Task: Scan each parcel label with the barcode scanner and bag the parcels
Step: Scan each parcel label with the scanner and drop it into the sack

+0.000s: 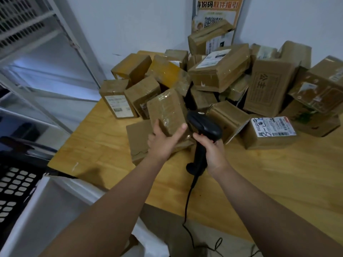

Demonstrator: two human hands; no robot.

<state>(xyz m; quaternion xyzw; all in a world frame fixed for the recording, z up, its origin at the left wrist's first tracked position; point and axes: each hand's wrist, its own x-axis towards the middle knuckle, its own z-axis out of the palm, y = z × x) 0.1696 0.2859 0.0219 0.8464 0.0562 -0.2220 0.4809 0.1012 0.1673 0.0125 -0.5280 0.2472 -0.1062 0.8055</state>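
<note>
I have a single view, from the camera worn on the head, looking forward and steeply down over both forearms onto the wooden table (pixel 269 182). It sits close, with the hands mid-frame. The wide lens bends the shelving (pixel 37 52) at left; the blurred far corner is probably where two walls meet.

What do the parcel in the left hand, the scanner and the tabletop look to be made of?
Parcel: brown corrugated cardboard wrapped in glossy clear tape; the glare shows it. Scanner: smooth black plastic, probably, with a soft sheen. Tabletop: light wood or wood-look laminate; grain is visible.
</note>
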